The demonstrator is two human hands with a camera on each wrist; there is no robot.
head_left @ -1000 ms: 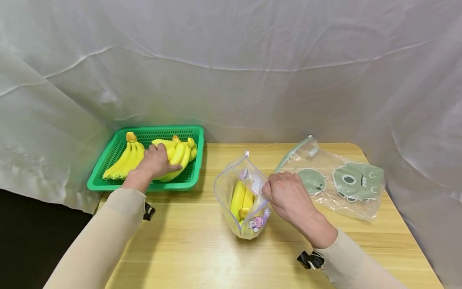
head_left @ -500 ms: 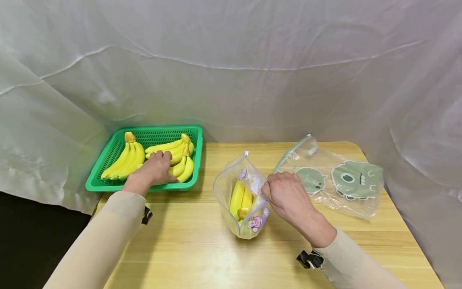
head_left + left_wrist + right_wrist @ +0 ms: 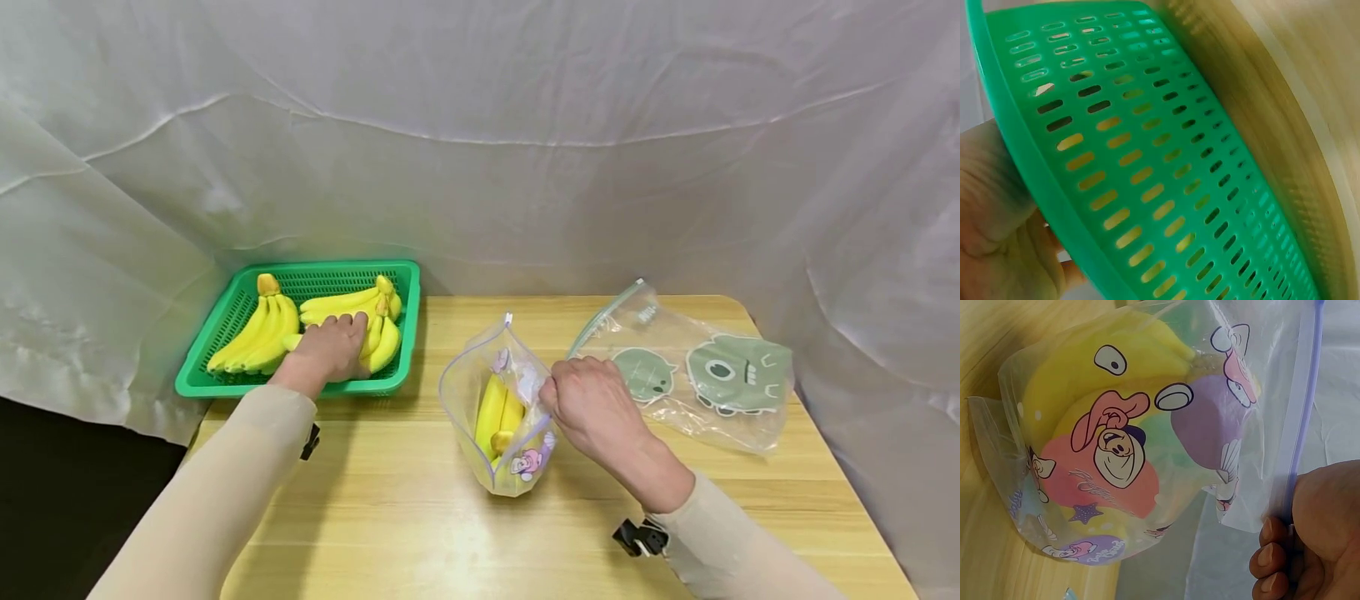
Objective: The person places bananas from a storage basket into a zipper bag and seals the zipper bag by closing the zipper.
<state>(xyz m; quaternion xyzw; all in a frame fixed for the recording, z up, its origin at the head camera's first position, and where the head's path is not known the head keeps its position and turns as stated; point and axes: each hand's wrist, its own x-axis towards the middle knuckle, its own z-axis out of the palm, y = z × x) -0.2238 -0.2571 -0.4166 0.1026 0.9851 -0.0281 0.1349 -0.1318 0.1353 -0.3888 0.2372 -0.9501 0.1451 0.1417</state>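
Observation:
In the head view my left hand (image 3: 330,350) reaches into the green basket (image 3: 410,333), its fingers curled over a bunch of bananas (image 3: 385,344); the thumb is hidden. The left wrist view shows the palm (image 3: 991,206) behind the basket's rim. My right hand (image 3: 596,408) pinches the purple-edged mouth of a clear zip bag (image 3: 463,417) printed with cartoon figures. That bag stands upright with its mouth spread, and bananas (image 3: 491,412) lie inside. In the right wrist view, the curled fingers (image 3: 1266,557) hold the bag's zip edge.
Another banana bunch (image 3: 258,337) lies at the basket's left, and more bananas (image 3: 341,302) lie behind my left hand. A flat clear zip bag (image 3: 660,417) with green monster prints rests on the wooden table (image 3: 405,517) at right. Grey cloth (image 3: 480,183) hangs behind.
The front banana bunch under my left hand has settled lower in the basket, its stem now nearer the right side. My left hand has then shifted right over it. The right hand keeps its hold.

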